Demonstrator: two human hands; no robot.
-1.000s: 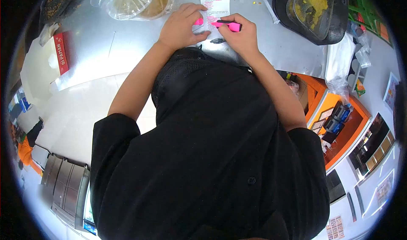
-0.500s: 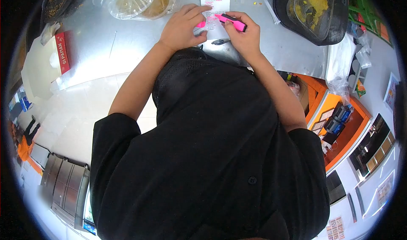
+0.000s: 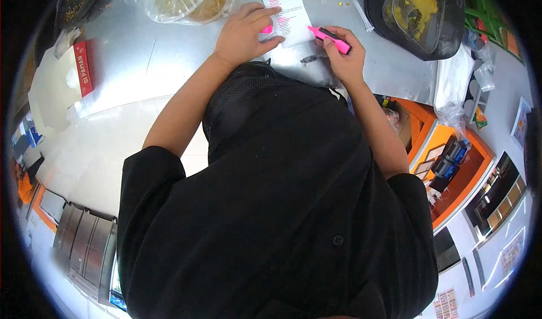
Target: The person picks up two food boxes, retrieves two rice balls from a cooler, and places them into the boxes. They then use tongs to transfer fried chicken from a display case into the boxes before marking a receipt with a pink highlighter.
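Observation:
A printed paper slip (image 3: 293,28) with pink-highlighted lines lies tilted on the metal table. My left hand (image 3: 245,34) rests at its left edge, index finger stretched onto the print, with a pink highlighter cap (image 3: 267,29) tucked in the curled fingers. In my right hand (image 3: 347,56) is a pink and black highlighter (image 3: 332,39), gripped between thumb and fingers. Its tip points left, at the slip's right edge. Just below the slip, a small dark object (image 3: 308,59), seemingly the pen, lies blurred on the table.
The metal table (image 3: 186,54) carries a clear plastic bag (image 3: 180,3) with brownish contents at the back. A black tray (image 3: 440,42) with a yellow-stained container (image 3: 415,9) sits back right. A red and white box (image 3: 83,68) stands left. Orange shelving (image 3: 468,172) is at right.
My right hand has moved right with the highlighter, off the print. The slip has tilted and shifted, its lower end swinging right. My left hand stays nearly in place.

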